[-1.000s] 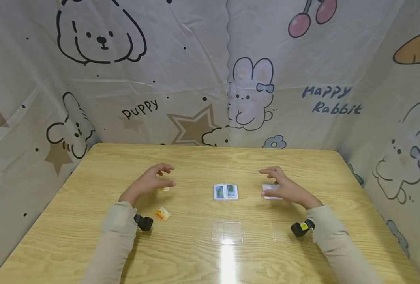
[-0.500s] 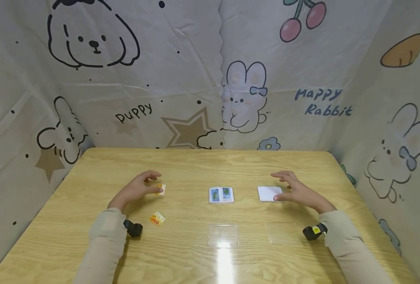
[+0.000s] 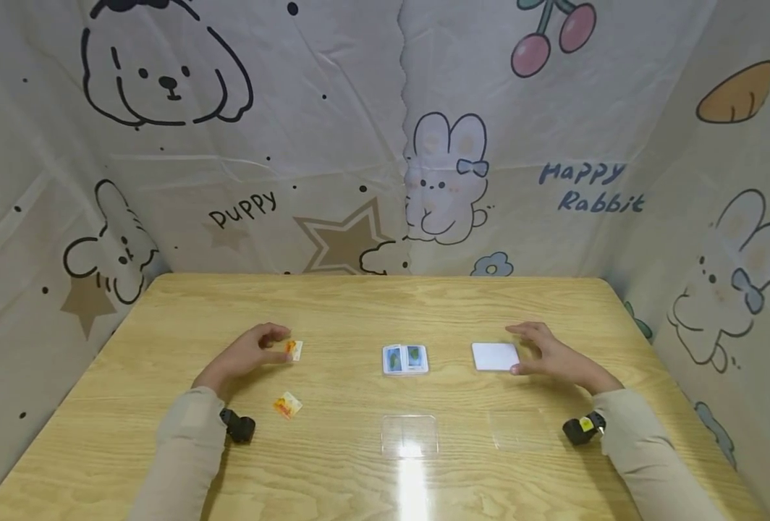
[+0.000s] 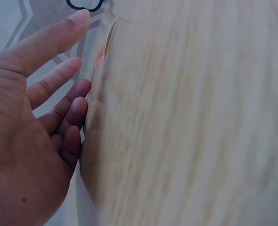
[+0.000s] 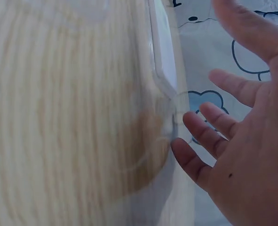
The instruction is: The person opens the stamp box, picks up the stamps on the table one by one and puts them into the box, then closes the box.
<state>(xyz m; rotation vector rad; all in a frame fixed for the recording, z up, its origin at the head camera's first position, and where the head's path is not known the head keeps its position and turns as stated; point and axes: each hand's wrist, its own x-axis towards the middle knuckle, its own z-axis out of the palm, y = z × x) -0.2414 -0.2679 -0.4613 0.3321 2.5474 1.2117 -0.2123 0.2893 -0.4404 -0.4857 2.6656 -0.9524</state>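
My left hand (image 3: 250, 354) is at the left of the table with its thumb and fingers apart. Its thumb tip overlaps a small orange-and-white picture card (image 3: 294, 350) in the head view; the left wrist view shows this card (image 4: 102, 51) lying flat beyond loosely bent fingers. My right hand (image 3: 551, 359) is spread beside a flat white rounded rectangle (image 3: 495, 357), thumb right at its near right corner. In the right wrist view the slab (image 5: 163, 47) lies outside the fingers. Between the hands is a shallow case (image 3: 405, 359) bearing two blue-green picture cards.
A second orange picture card (image 3: 288, 405) lies nearer me on the left. Two clear plastic rectangles, one in the middle (image 3: 409, 435) and a fainter one to the right (image 3: 518, 429), lie on the wooden table (image 3: 333, 477). A patterned cloth (image 3: 333, 145) hangs behind.
Both hands have moved outward, the left to the left and the right to the right, uncovering the orange card and the white slab. The head view has shifted slightly.
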